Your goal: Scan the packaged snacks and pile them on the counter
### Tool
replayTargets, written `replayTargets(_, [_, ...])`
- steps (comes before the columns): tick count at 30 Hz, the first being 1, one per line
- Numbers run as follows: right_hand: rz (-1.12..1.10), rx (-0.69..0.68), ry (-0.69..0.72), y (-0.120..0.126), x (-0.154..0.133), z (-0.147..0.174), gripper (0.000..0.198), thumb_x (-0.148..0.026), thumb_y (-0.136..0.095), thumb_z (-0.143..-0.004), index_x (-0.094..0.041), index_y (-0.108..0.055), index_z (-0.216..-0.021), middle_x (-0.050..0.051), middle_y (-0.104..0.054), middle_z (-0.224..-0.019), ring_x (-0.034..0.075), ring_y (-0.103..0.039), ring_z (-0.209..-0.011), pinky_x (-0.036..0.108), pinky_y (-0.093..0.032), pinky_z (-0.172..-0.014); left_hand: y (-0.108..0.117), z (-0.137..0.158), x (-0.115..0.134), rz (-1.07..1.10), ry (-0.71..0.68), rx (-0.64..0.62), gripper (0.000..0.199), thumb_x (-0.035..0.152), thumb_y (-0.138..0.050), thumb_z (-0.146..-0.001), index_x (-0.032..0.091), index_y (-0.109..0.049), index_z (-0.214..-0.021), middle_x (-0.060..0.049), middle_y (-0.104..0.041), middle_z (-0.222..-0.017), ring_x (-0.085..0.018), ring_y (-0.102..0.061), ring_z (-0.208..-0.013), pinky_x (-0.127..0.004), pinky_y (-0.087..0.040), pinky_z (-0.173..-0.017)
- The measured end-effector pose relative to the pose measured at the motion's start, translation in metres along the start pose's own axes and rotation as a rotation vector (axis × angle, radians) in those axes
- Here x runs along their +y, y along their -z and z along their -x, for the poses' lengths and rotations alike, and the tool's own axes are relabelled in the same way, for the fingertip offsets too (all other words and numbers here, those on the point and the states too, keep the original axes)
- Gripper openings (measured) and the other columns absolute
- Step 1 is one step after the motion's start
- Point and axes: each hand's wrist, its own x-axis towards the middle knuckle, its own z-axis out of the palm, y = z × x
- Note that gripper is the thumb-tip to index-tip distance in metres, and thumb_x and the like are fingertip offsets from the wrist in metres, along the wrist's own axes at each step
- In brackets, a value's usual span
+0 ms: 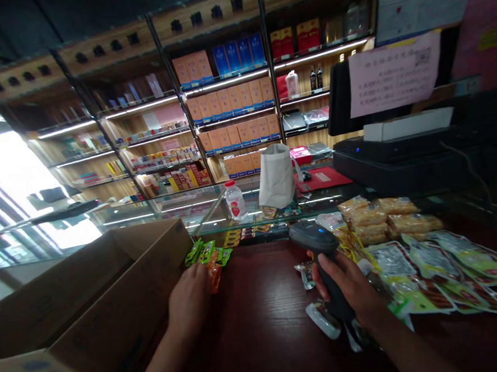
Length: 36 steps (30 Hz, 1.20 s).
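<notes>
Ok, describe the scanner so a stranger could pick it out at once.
Start at the dark red counter, right of the open cardboard box. There, the person's right hand grips the scanner by its handle, beside shiny packets. It is dark and gun-shaped with a blue light on its head, unlike the plastic-wrapped packets around it.

Pink sheet (393, 75), blurred lettering, nothing legible
</notes>
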Motion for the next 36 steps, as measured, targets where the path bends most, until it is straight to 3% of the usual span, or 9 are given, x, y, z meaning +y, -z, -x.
replayTargets(4, [-0.001,-0.002,0.005,0.002,0.000,-0.003,0.044,-0.060,-0.070,-0.080,-0.019,-0.062,-0.089,-0.004,-0.061,-0.060,0.007,-0.050,-0.042,0.017,-0.041,-0.038,-0.012,0.020,0.067,0.126,-0.323,-0.136,0.024,0.013,-0.043,-0.092,0.018,-0.064,-0.104,-0.011,-0.066,-0.112,-0.024,-0.061,-0.108,-0.033,-0.045,-0.091])
replayTargets(7, [-0.005,0.001,-0.012,0.003,0.002,-0.006,0.044,-0.061,-0.070,-0.080,-0.019,-0.060,-0.088,-0.005,-0.059,-0.060,0.007,-0.049,-0.040,0.017,-0.041,-0.037,-0.019,0.025,0.088,0.206,-0.392,-0.267,0.023,0.014,-0.044,-0.091,0.019,-0.065,-0.102,-0.010,-0.067,-0.113,-0.024,-0.061,-0.109,-0.033,-0.045,-0.090])
replayTargets(10, [-0.009,-0.008,-0.027,0.004,0.006,-0.006,0.044,-0.061,-0.069,-0.081,-0.020,-0.058,-0.090,-0.005,-0.061,-0.063,0.007,-0.050,-0.041,0.018,-0.041,-0.037,-0.022,0.013,0.084,0.335,-0.302,-0.299,0.017,0.031,-0.053,-0.091,0.019,-0.064,-0.097,-0.010,-0.066,-0.108,-0.024,-0.062,-0.104,-0.032,-0.045,-0.085])
replayTargets(13, [0.001,-0.032,-0.035,0.004,0.008,-0.005,0.041,-0.059,-0.068,-0.083,-0.020,-0.056,-0.090,-0.005,-0.062,-0.066,0.008,-0.052,-0.042,0.020,-0.043,-0.039,-0.028,-0.007,0.074,0.370,-0.236,-0.321,0.028,0.043,-0.063,-0.083,0.018,-0.062,-0.094,-0.012,-0.066,-0.106,-0.026,-0.062,-0.102,-0.032,-0.045,-0.083])
replayTargets(18, [0.043,-0.052,-0.058,0.002,0.014,-0.004,0.040,-0.057,-0.065,-0.087,-0.018,-0.057,-0.091,-0.004,-0.062,-0.066,0.007,-0.052,-0.042,0.021,-0.041,-0.041,-0.050,-0.021,0.067,0.462,-0.198,-0.407,0.031,0.040,-0.074,-0.067,0.020,-0.055,-0.082,-0.007,-0.067,-0.094,-0.025,-0.065,-0.088,-0.030,-0.043,-0.070])
replayTargets(22, [0.078,-0.037,-0.084,0.001,0.018,-0.006,0.041,-0.058,-0.064,-0.086,-0.018,-0.058,-0.093,-0.005,-0.061,-0.064,0.008,-0.051,-0.041,0.021,-0.041,-0.041,-0.069,-0.015,0.072,0.855,-0.091,-0.374,0.028,0.039,-0.066,-0.072,0.024,-0.045,-0.082,0.003,-0.065,-0.071,-0.018,-0.062,-0.063,-0.026,-0.040,-0.055])
replayTargets(25, [0.123,-0.039,-0.101,0.002,0.021,-0.006,0.040,-0.058,-0.062,-0.087,-0.019,-0.058,-0.082,-0.005,-0.059,-0.058,0.008,-0.051,-0.040,0.021,-0.040,-0.041,-0.078,-0.010,0.080,1.261,0.012,-0.460,0.032,0.049,-0.061,-0.077,0.025,-0.040,-0.082,0.004,-0.065,-0.063,-0.015,-0.059,-0.049,-0.023,-0.040,-0.045])
replayTargets(29, [0.184,-0.060,-0.119,0.002,0.027,-0.004,0.042,-0.060,-0.060,-0.089,-0.019,-0.056,-0.077,-0.003,-0.062,-0.063,0.009,-0.053,-0.040,0.021,-0.040,-0.040,-0.075,-0.005,0.094,1.602,0.097,-0.473,0.042,0.053,-0.068,-0.074,0.024,-0.039,-0.082,0.000,-0.072,-0.070,-0.016,-0.069,-0.058,-0.024,-0.052,-0.052])
replayTargets(36, [0.209,-0.110,-0.167,-0.005,0.035,-0.002,0.044,-0.063,-0.057,-0.088,-0.020,-0.054,-0.079,-0.001,-0.066,-0.065,0.010,-0.056,-0.041,0.022,-0.041,-0.040,-0.068,0.000,0.099,1.715,0.155,-0.342,0.046,0.053,-0.074,-0.073,0.022,-0.042,-0.082,-0.001,-0.075,-0.074,-0.022,-0.076,-0.077,-0.031,-0.060,-0.067])
